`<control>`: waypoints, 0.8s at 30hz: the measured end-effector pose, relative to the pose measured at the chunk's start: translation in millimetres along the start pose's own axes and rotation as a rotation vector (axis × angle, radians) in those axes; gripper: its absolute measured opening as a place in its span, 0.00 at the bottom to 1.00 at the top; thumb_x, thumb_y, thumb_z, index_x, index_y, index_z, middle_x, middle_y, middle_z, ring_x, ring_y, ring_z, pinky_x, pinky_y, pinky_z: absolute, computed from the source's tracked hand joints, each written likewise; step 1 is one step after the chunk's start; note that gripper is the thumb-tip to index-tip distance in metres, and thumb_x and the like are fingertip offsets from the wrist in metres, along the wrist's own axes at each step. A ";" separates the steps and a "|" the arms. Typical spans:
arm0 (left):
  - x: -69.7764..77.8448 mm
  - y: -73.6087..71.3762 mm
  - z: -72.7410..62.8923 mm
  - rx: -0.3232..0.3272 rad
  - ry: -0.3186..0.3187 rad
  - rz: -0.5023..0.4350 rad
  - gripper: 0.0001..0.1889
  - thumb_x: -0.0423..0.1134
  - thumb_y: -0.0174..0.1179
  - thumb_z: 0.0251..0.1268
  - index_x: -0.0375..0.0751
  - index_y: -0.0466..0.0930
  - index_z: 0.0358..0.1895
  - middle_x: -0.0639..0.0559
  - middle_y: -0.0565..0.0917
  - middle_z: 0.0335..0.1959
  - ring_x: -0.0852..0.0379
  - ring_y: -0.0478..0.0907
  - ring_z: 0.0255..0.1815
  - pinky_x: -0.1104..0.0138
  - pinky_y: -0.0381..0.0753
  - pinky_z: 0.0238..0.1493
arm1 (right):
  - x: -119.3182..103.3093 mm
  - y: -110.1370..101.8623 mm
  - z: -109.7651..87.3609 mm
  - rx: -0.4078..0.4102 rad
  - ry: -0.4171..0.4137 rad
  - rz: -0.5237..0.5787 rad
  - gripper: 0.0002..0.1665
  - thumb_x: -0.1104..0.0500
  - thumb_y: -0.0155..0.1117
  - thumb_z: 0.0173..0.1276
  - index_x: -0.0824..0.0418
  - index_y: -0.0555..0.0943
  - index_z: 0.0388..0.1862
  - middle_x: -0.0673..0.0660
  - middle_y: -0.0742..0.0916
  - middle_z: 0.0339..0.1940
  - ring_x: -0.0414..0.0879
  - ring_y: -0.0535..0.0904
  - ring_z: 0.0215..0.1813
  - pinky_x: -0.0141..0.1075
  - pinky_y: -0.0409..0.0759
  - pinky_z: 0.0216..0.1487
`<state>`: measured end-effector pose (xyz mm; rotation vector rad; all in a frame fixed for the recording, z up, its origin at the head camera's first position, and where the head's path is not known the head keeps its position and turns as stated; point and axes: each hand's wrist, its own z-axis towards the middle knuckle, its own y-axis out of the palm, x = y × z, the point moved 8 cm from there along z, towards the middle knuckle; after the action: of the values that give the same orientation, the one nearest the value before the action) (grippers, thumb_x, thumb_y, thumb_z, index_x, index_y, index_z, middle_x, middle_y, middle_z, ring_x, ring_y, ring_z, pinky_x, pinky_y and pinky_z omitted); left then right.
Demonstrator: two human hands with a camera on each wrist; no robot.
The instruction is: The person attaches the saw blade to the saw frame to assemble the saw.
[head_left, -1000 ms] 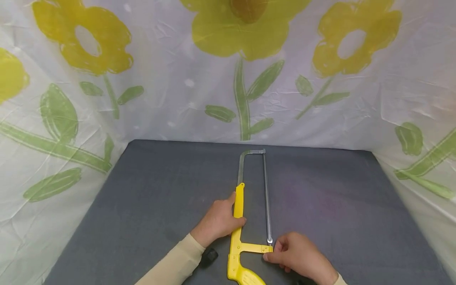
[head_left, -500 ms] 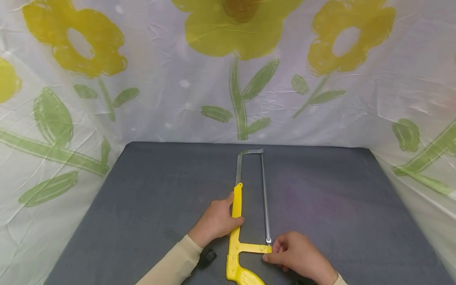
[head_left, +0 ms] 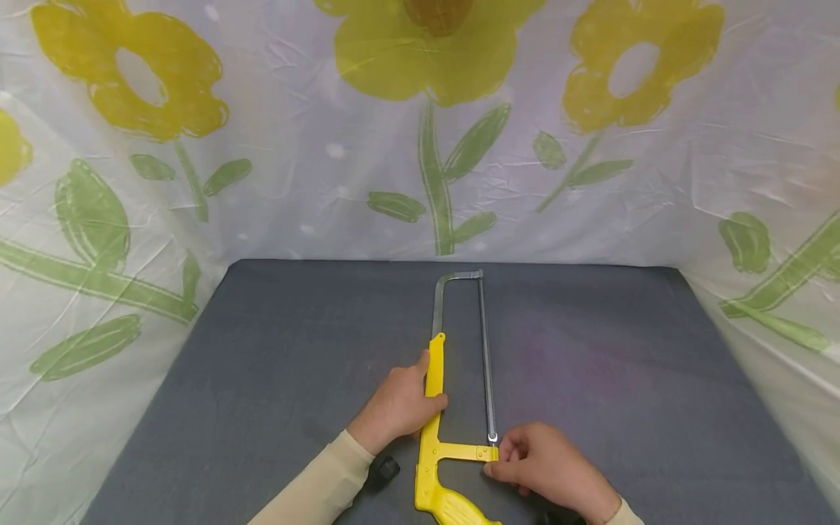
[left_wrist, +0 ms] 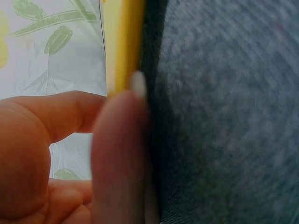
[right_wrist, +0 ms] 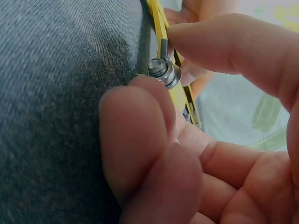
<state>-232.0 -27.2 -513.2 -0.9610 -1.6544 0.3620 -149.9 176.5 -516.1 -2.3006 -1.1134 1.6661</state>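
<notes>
A hacksaw (head_left: 436, 375) with a yellow frame and handle, a silver front bow and a silver blade (head_left: 486, 350) lies lengthwise on the dark grey cloth. My left hand (head_left: 399, 405) grips the yellow part of its back, thumb on one side and fingers on the other; the left wrist view has the yellow edge (left_wrist: 125, 44) between thumb and forefinger. At the near end of the blade, by the yellow cross arm (head_left: 467, 452), my right hand (head_left: 545, 463) pinches a small metal wing nut (right_wrist: 159, 66) on its bolt between thumb and fingers. The lower fingers are curled.
Grey cloth (head_left: 295, 343) covers the table around the saw. Behind and at both sides hangs a white flower-printed curtain (head_left: 295, 182). A small black object (head_left: 383, 472) shows beneath my left wrist.
The head view has shifted slightly, so the whole scene sits a little to the left. Both hands keep their places on the saw, with only slight movement of the right fingers.
</notes>
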 end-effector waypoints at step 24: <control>-0.7 2.0 -2.0 -0.049 0.002 -0.021 0.49 0.45 0.67 0.73 0.36 0.49 0.89 0.49 0.80 0.19 0.56 0.75 0.08 0.69 0.78 0.14 | 0.4 -0.6 0.4 -0.101 -0.089 0.107 0.04 0.64 0.73 0.66 0.61 0.85 0.34 0.49 0.84 0.23 0.41 0.78 0.22 0.36 0.81 0.24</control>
<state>-229.4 -26.9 -514.4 -0.9791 -1.6775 0.3074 -150.4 177.1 -516.3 -2.4095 -1.1353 1.8072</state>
